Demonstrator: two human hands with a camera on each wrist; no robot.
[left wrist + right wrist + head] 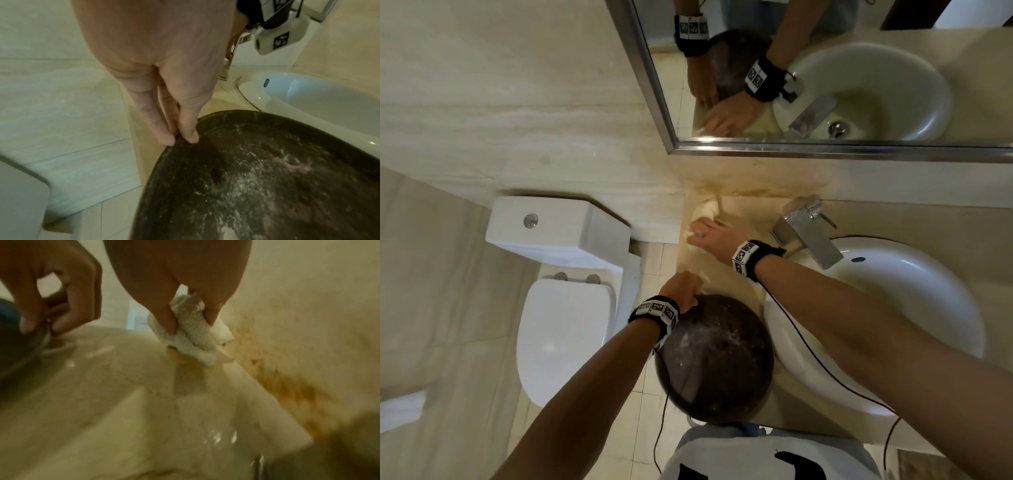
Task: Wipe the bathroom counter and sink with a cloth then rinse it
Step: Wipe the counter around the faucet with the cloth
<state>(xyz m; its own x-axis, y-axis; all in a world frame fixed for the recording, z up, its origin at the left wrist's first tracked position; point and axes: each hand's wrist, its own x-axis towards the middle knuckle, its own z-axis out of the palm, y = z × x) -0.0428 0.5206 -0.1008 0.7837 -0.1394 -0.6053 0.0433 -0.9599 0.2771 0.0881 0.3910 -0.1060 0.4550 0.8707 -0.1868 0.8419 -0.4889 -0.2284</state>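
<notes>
White terry cloth [193,331] sits bunched under the right hand [710,238], whose grip is clamped on it, fingers [166,318] pressing the wad down onto the wet beige worktop [127,402] close to the back corner. Just beyond that grip an orange-brown stain [287,382] runs along the seam where the worktop meets the wall. The left hand [681,289] has its grip pinched together on the rim of a dark round basin [717,358], thumb on the inside and fingers on the outside; the basin appears tipped up and overhangs the front edge.

The main risk, as I judge it, lies at that pinch: it is a light hold on a heavy-looking, dusty vessel, and a jolt from the wiping arm could let it slip toward the floor or knock the white sink [893,308] just to the right of it. The slick surface could also send the cloth skidding off the left edge, and a bunched wad may smear the stain rather than lift it. The tap [808,233], near the right wrist, could catch the trailing cable.
</notes>
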